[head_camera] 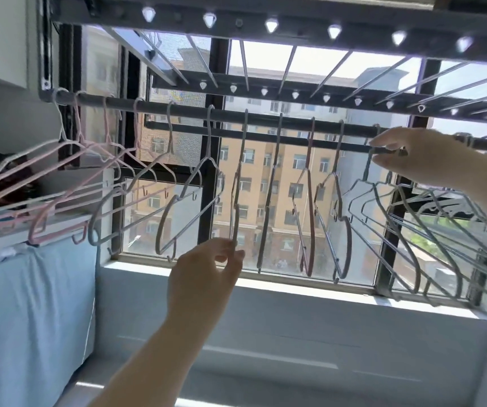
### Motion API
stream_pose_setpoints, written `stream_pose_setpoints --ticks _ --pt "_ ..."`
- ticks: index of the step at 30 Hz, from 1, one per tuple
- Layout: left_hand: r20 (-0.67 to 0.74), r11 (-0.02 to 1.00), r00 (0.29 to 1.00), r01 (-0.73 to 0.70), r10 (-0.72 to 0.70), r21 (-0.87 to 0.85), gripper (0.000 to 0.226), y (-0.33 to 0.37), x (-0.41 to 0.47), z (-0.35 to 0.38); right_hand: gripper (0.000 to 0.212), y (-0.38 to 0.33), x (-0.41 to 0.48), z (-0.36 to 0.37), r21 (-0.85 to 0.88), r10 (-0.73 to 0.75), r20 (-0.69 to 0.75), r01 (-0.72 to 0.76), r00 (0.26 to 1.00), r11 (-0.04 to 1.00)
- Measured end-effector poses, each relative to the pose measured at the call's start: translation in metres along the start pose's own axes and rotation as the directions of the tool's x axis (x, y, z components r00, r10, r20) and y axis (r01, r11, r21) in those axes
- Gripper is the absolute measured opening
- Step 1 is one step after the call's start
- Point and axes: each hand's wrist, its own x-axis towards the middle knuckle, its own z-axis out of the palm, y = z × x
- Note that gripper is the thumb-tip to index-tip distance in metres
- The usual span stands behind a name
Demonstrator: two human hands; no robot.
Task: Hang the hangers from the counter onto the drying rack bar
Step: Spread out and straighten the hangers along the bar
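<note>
Nearest to me is my left forearm, rising from the bottom edge to my left hand (207, 274), whose thumb and fingertips are pinched together on the lower edge of a pale hanger (238, 183) that hangs edge-on from the drying rack bar (265, 120). I judge I hold it there to steady it and turn it in line with its neighbours.

Behind everything, the window (283, 183) floods the view with light, so the thin wire shapes in front of it are hard to separate. Under it runs the white sill (295, 289).

That bar crosses the view from upper left to right, already carrying a spaced row of hangers: pink ones (69, 160) at the left, grey and white ones further along. At the right they bunch into a tangled cluster (412, 230), and I cannot count them or tell which hook belongs to which.

My right hand (409, 154) reaches up to the bar, fingers curled around a hook (371, 151) there, probably seating it. The hand covers the contact, so whether that hook is fully over the bar I cannot tell. The counter is not in view.
</note>
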Motion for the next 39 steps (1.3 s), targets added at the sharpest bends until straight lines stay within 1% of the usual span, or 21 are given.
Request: stream_pose_setpoints --ticks 5,10,15,24,26,30,33,35,37,39 --pt "0.000 0.999 0.999 -0.053 0.053 0.014 0.014 0.003 -0.001 0.003 0.038 -0.001 -0.006 -0.001 0.004 -0.002 0.002 0.002 1.000 1.000" --pt "-0.026 0.997 0.997 -0.072 0.072 0.011 0.014 0.001 0.000 -0.003 0.039 -0.004 -0.008 -0.001 -0.003 -0.009 -0.001 0.009 1.000 1.000" --pt "-0.046 0.997 0.996 -0.077 0.078 0.028 0.014 -0.004 0.003 -0.012 0.038 -0.007 -0.008 -0.001 0.009 -0.004 -0.005 0.004 1.000 1.000" --pt "-0.026 0.997 0.997 -0.069 0.068 -0.030 0.018 -0.013 0.007 -0.024 0.038 -0.016 -0.006 0.002 0.019 -0.006 -0.017 0.006 1.000 1.000" --pt "-0.009 0.998 0.998 -0.056 0.056 -0.041 0.020 -0.015 0.007 -0.028 0.038 -0.018 -0.005 0.003 0.019 -0.002 -0.019 0.002 1.000 1.000" --pt "0.003 0.998 0.999 -0.053 0.053 -0.038 0.033 -0.016 0.005 -0.042 0.039 -0.024 -0.005 0.004 0.010 0.007 -0.022 -0.007 1.000 1.000" --pt "-0.060 0.995 0.994 -0.096 0.094 -0.022 0.026 -0.016 0.000 -0.059 0.038 -0.031 -0.004 0.004 0.013 -0.007 -0.036 0.007 0.999 1.000" --pt "-0.159 0.993 0.981 -0.114 0.111 -0.014 0.015 -0.017 -0.002 -0.078 0.038 -0.037 -0.001 0.007 0.016 -0.022 -0.040 0.023 0.999 1.000" --pt "-0.275 0.997 0.959 -0.071 0.069 0.002 0.011 -0.021 0.003 -0.097 0.037 -0.044 0.001 0.012 0.031 -0.034 -0.057 0.036 0.998 0.999" --pt "-0.356 0.998 0.933 -0.046 0.054 0.030 0.016 -0.033 0.013 -0.112 0.037 -0.051 0.004 0.016 0.040 -0.041 -0.061 0.044 0.997 0.998"
